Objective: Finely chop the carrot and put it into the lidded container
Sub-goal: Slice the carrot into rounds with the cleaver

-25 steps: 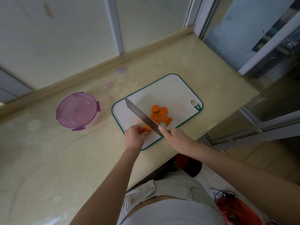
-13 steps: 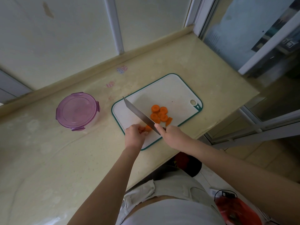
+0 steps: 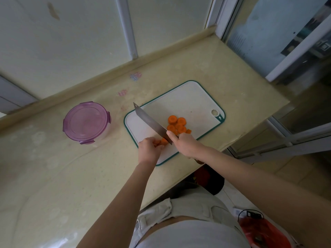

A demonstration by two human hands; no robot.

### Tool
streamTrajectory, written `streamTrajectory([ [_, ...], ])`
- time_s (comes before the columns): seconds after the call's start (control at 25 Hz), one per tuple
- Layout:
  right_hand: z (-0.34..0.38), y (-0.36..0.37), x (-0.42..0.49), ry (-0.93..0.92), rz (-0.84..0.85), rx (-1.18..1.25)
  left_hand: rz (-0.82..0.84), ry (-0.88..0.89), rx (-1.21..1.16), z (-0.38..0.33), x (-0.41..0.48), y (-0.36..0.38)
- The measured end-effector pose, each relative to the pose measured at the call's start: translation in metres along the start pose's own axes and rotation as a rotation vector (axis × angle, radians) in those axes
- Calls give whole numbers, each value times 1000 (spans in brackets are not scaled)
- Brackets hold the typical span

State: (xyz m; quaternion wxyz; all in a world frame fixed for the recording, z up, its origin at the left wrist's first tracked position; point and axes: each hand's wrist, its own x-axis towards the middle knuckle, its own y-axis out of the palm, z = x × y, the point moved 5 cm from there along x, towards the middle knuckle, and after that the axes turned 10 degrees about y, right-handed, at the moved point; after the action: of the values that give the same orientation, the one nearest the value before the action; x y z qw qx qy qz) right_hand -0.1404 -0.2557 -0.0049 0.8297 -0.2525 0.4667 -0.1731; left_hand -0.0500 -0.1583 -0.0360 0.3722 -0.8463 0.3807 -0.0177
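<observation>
Left hand (image 3: 148, 149) pinches carrot stub (image 3: 163, 141), mostly hidden; right hand (image 3: 186, 144) grips knife (image 3: 150, 121). Lidded container (image 3: 86, 122) at board's (image 3: 188, 99) nine o'clock, seemingly closed.

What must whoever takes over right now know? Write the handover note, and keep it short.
Left hand: fingers curled on the carrot stub, at the near end of the cutting board.
Right hand: grips the knife, blade angled across the board with its heel at the stub.
Done: a pile of thick carrot rounds lies on the board, right of the blade.
Left: slice the stub, chop everything fine, then open the purple-lidded container, which stands closed on the countertop left of the board, and put the carrot in.
</observation>
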Motion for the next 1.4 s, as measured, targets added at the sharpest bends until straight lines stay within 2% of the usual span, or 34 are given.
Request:
streamTrajectory([
  [0.52,-22,-4,-21,-4,-29,-6,18,-36,-23,0,2,-1],
  [1.12,-22,17,10,-96,-58,30,-16,-1,-2,1,2,-2],
  [1.28,-29,14,21,-42,-31,45,-10,-3,-15,2,2,0],
  [1.4,-35,6,29,16,24,168,-23,2,-28,2,1,0],
])
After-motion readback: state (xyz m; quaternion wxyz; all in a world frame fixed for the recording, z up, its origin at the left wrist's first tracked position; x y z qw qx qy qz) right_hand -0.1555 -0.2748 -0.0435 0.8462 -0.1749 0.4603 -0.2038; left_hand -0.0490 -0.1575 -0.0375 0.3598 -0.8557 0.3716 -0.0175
